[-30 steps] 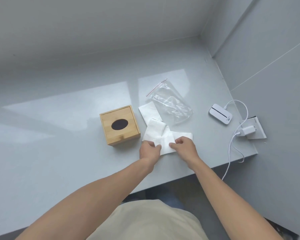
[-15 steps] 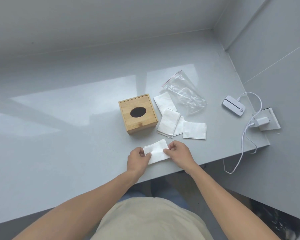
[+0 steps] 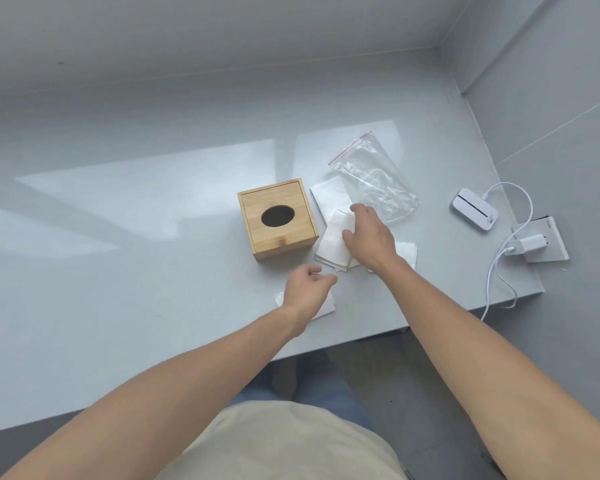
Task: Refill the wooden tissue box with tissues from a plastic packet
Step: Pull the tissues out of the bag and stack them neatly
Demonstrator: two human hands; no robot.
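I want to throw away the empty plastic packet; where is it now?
In the head view, the plastic packet lies on the table's far right, just beyond the right hand, between the wooden box and the white device.

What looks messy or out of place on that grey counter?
Nothing is spilled or broken. The tissues lie loose in an uneven, overlapping heap beside the box, one more sits apart under the left hand, and the bag lies crumpled and looks empty. A cable droops over the counter's edge.

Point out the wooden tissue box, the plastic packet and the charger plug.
wooden tissue box (image 3: pixel 276 202): head view, on its lid.
plastic packet (image 3: pixel 374 178): head view, on its clear middle.
charger plug (image 3: pixel 530 244): head view, on its white body.
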